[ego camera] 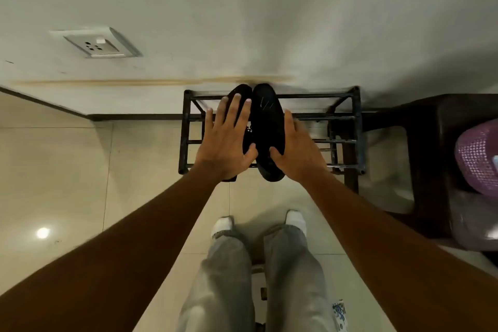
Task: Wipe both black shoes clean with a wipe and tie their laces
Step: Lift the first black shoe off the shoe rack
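Two black shoes are held side by side, toes toward the wall, above a black metal shoe rack [358,127]. My left hand [226,140] lies over the left black shoe [248,134] with straight, spread fingers and its thumb at the shoe's inner edge. My right hand [299,152] grips the right black shoe [266,121], thumb on its near face and fingers along its far side. A white and blue packet [339,312] lies on the floor by my right leg. The laces are hard to make out.
The rack stands against a pale wall with a socket plate [102,44]. A dark brown plastic stool [431,143] with a purple basket [477,153] on it stands at the right. Beige floor tiles stretch to the left. My feet in white socks are below.
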